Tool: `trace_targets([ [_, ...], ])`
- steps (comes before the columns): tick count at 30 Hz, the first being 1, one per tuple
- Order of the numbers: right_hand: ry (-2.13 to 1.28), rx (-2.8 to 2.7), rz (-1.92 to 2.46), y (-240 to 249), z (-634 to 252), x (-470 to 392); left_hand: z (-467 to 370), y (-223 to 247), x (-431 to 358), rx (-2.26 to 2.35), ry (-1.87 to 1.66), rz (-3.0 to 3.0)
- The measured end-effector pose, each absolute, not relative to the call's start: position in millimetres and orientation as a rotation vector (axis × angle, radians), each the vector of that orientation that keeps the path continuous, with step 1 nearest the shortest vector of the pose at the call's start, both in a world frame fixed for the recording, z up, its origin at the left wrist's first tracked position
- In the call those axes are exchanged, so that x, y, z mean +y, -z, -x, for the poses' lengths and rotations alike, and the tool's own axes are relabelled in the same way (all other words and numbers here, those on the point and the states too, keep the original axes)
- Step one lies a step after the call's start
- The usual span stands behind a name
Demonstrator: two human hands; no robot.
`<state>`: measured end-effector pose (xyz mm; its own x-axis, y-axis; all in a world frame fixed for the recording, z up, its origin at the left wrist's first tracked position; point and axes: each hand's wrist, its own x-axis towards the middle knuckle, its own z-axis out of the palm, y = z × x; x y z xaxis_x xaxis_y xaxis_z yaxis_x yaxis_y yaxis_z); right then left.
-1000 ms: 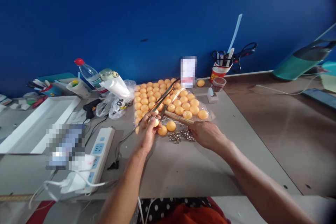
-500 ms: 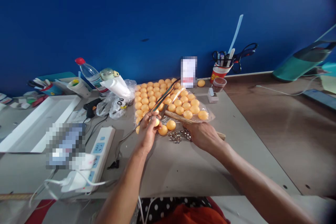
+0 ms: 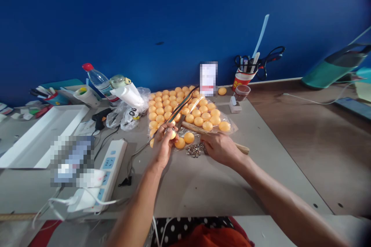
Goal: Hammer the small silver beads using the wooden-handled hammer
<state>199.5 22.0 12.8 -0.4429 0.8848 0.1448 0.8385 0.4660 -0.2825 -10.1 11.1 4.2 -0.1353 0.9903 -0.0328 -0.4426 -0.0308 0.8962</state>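
Note:
My left hand [image 3: 162, 144] is closed around an orange ping-pong ball [image 3: 173, 134], which has small shiny bits on its top. My right hand [image 3: 222, 147] is bent over a pile of small shiny metal pieces [image 3: 193, 150], its fingertips pressed together at the pile's right side. What those fingertips pinch, if anything, is hidden. Two loose orange balls [image 3: 189, 137] lie between the hands. Behind them, a hammer-like tool with a wooden handle [image 3: 195, 128] passes behind my right hand. A clear bag of orange balls [image 3: 198, 121] lies flat beyond, with a dark cable [image 3: 183, 104] across it.
A white power strip [image 3: 111, 170] with plugs and a glue gun [image 3: 101, 117] are to the left, near a white tray [image 3: 69, 123]. Further back stand a bottle [image 3: 100, 81] and a cup of tools [image 3: 243, 79]. A small white box [image 3: 235, 105] sits right of the bag.
My right hand has shifted slightly left over the metal pieces, covering more of the pile's right side. My left hand still holds the ball in the same spot.

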Motion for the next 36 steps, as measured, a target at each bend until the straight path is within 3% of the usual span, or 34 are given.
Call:
trace_targets([
  [15,-0.221,-2.724,1.634,-24,-192,5,10,-2,11,0.955,-1.499,-0.829],
  [30,-0.503,-2.53,1.519,-8,-180,2,9,-3,11,0.96,-1.49,-0.834],
  [36,-0.439,-2.471,1.485,-14,-192,11,11,-2,11,0.956,-1.487,-0.819],
])
